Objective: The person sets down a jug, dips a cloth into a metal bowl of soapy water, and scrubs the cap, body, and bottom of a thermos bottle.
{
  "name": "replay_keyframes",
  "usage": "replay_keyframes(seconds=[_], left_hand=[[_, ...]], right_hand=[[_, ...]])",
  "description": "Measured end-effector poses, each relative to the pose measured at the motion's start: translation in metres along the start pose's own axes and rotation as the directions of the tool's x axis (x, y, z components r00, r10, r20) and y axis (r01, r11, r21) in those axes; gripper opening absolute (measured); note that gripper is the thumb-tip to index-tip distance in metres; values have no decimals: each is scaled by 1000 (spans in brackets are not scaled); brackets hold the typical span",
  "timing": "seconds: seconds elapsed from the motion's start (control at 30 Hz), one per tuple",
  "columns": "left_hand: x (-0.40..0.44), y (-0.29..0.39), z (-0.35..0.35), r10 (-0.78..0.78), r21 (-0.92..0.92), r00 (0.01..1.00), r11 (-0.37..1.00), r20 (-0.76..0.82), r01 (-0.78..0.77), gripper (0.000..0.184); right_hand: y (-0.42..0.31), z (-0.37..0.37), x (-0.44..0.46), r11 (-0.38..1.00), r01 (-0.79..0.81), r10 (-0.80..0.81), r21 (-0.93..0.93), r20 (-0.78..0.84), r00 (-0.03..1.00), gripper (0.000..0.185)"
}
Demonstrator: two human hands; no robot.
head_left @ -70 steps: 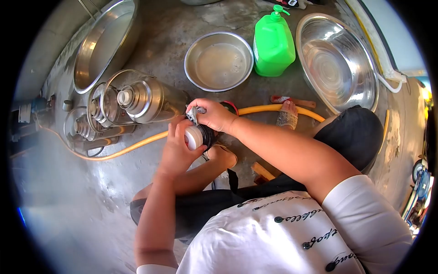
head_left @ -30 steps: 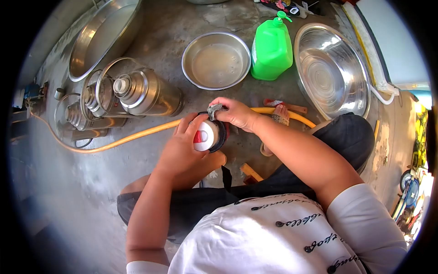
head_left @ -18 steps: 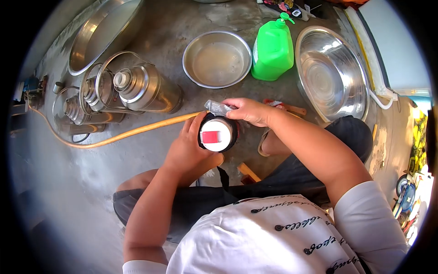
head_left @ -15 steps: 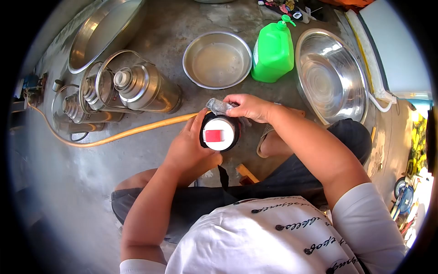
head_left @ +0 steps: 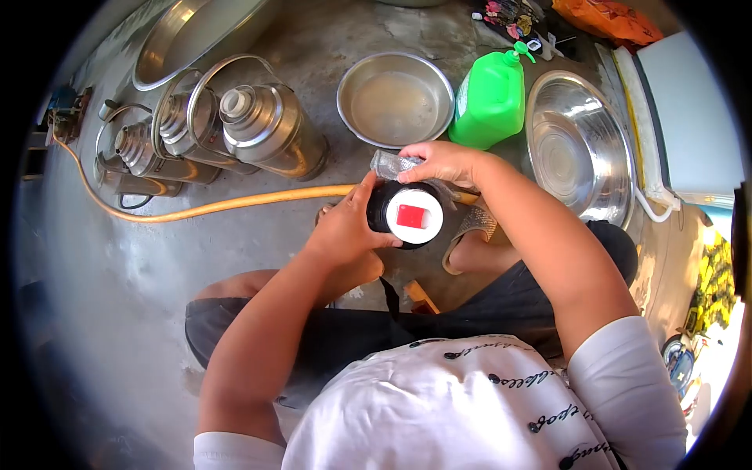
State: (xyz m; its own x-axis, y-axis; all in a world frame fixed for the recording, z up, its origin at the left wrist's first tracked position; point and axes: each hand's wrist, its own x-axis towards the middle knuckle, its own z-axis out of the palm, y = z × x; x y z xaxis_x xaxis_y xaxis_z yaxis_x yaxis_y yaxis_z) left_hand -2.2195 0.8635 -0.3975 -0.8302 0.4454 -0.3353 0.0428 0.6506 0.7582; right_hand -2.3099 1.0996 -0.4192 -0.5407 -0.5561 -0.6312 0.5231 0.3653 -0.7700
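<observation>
My left hand (head_left: 348,223) is wrapped round the side of a dark round container (head_left: 381,210), whose white lid (head_left: 432,219) with a red tab (head_left: 410,216) faces up at me. In my right hand (head_left: 442,163) a silvery grey scrubbing cloth (head_left: 389,164) is pinched, held at the container's far edge. The container's lower body is hidden beneath the lid and my fingers. Just beyond my hands sits a steel basin (head_left: 395,100) with cloudy water, beside a green pump jug (head_left: 491,102).
Several steel flasks (head_left: 274,129) with wire handles stand at the left. An orange hose (head_left: 235,205) crosses the floor behind the container. A large shiny basin (head_left: 580,149) is at the right, another basin (head_left: 192,35) at the upper left. A wooden piece (head_left: 421,298) lies between my legs.
The container has turned so its white lid faces up, and both hands have shifted right and away from my body. The view has also shifted. The silvery cloth stays in my right hand.
</observation>
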Motion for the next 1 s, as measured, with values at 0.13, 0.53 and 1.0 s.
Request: replay_keyframes(seconds=[0.13, 0.53, 1.0], left_hand=[[8, -5, 2, 12, -14, 998, 1000, 62, -11, 118], [59, -4, 7, -106, -182, 947, 982, -302, 51, 86], [61, -33, 12, -62, -319, 939, 946, -337, -52, 88]], right_hand=[[30, 6, -31, 976, 135, -115, 169, -120, 986, 47], [42, 43, -52, 847, 531, -344, -19, -782, 520, 19], [9, 39, -45, 672, 216, -725, -708, -570, 387, 16]])
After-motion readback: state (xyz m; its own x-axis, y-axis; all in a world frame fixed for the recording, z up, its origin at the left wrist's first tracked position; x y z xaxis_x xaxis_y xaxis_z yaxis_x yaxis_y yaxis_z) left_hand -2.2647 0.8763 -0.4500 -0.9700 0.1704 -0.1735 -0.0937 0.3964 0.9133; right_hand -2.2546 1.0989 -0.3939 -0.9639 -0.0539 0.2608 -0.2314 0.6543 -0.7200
